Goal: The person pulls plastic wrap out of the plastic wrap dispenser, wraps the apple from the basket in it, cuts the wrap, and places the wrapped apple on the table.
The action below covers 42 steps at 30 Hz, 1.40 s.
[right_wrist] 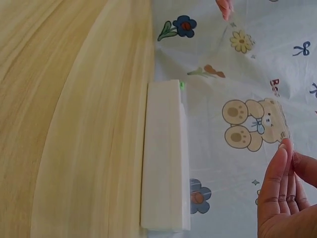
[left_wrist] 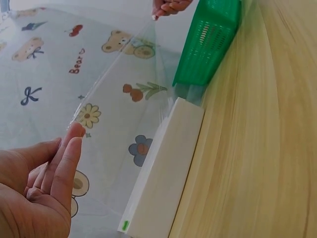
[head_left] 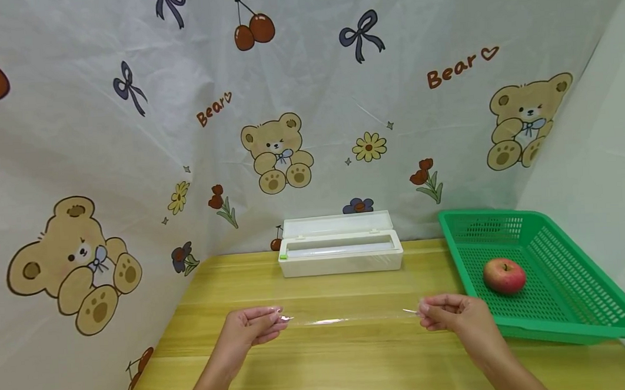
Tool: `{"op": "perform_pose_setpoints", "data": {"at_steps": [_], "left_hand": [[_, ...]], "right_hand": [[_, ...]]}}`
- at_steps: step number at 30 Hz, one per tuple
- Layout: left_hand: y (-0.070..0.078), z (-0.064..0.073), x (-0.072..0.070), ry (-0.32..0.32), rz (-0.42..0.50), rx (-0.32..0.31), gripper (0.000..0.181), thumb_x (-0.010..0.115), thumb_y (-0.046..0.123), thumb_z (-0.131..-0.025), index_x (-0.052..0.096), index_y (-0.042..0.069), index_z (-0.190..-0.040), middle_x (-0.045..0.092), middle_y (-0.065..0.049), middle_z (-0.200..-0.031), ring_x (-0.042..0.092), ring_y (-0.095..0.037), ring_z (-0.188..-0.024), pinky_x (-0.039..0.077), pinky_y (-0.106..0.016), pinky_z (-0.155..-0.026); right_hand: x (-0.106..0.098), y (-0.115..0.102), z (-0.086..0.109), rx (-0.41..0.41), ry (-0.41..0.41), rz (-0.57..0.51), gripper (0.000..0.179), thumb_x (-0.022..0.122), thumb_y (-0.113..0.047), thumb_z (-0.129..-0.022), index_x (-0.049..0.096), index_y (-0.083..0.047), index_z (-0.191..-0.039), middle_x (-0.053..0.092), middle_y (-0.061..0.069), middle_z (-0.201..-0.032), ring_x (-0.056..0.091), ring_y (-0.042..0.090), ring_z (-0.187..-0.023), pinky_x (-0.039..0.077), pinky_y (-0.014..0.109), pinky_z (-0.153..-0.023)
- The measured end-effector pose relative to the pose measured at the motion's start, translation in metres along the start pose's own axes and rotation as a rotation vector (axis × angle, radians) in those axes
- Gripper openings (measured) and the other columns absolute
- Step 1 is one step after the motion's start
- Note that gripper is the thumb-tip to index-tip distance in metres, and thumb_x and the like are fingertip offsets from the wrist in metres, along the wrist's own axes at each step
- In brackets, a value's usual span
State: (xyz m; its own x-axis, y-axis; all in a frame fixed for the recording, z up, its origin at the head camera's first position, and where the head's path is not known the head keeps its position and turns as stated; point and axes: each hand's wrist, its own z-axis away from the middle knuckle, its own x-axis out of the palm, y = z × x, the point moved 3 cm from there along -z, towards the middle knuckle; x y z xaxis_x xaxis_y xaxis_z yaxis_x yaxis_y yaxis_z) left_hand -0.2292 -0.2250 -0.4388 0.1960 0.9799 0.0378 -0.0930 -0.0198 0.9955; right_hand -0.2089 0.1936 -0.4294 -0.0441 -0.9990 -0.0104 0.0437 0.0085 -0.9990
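A clear sheet of plastic wrap point(head_left: 345, 311) stretches between my two hands, in front of a white wrap dispenser box point(head_left: 341, 265). My left hand point(head_left: 256, 326) pinches one corner between thumb and fingers. The opposite corner is pinched by my right hand point(head_left: 451, 314). In the left wrist view the film point(left_wrist: 119, 74) runs up from the box to both hands. The dispenser's lid point(head_left: 337, 224) stands raised at the back, and a white roll point(head_left: 342, 250) lies inside. A small green slider point(head_left: 283, 257) sits at the box's left end.
A green plastic basket point(head_left: 558, 327) stands at the right of the wooden table point(head_left: 321, 365), with a red apple point(head_left: 505, 275) in it. White cloth point(head_left: 316, 71) printed with bears, bows and flowers hangs behind and at the left.
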Motion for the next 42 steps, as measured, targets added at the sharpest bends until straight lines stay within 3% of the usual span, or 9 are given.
{"op": "perform_pose_setpoints", "data": {"at_steps": [20, 31, 37, 42], "left_hand": [[-0.010, 0.020, 0.005, 0.006, 0.020, -0.038, 0.040, 0.071, 0.019, -0.097, 0.066, -0.008, -0.125, 0.074, -0.019, -0.111, 0.074, -0.026, -0.101, 0.059, -0.037, -0.087], [-0.018, 0.030, 0.006, -0.012, 0.030, -0.047, 0.041, 0.071, 0.020, -0.096, 0.066, -0.008, -0.126, 0.073, -0.020, -0.113, 0.073, -0.028, -0.104, 0.058, -0.038, -0.089], [-0.020, 0.034, 0.007, -0.015, 0.035, -0.051, 0.044, 0.072, 0.021, -0.096, 0.065, -0.008, -0.128, 0.073, -0.020, -0.114, 0.070, -0.035, -0.109, 0.056, -0.043, -0.092], [-0.020, 0.039, 0.008, -0.021, 0.040, -0.046, 0.044, 0.070, 0.018, -0.097, 0.063, -0.012, -0.128, 0.073, -0.020, -0.114, 0.071, -0.032, -0.106, 0.057, -0.041, -0.090]], "right_hand": [[-0.003, 0.010, 0.016, 0.035, -0.001, 0.016, 0.030, 0.076, -0.009, -0.091, 0.069, 0.013, -0.110, 0.076, 0.015, -0.091, 0.074, 0.023, -0.079, 0.062, 0.035, -0.075], [-0.006, 0.015, 0.024, 0.047, -0.058, 0.034, 0.029, 0.074, -0.012, -0.093, 0.070, 0.010, -0.112, 0.076, 0.013, -0.094, 0.074, 0.023, -0.081, 0.062, 0.036, -0.078], [-0.007, 0.017, 0.027, 0.043, -0.076, 0.032, 0.025, 0.074, -0.011, -0.093, 0.072, 0.007, -0.109, 0.076, 0.011, -0.093, 0.074, 0.021, -0.080, 0.062, 0.038, -0.079], [-0.008, 0.017, 0.032, 0.028, -0.107, 0.035, 0.024, 0.071, -0.011, -0.095, 0.071, 0.008, -0.109, 0.077, 0.010, -0.094, 0.074, 0.021, -0.080, 0.062, 0.038, -0.079]]}}
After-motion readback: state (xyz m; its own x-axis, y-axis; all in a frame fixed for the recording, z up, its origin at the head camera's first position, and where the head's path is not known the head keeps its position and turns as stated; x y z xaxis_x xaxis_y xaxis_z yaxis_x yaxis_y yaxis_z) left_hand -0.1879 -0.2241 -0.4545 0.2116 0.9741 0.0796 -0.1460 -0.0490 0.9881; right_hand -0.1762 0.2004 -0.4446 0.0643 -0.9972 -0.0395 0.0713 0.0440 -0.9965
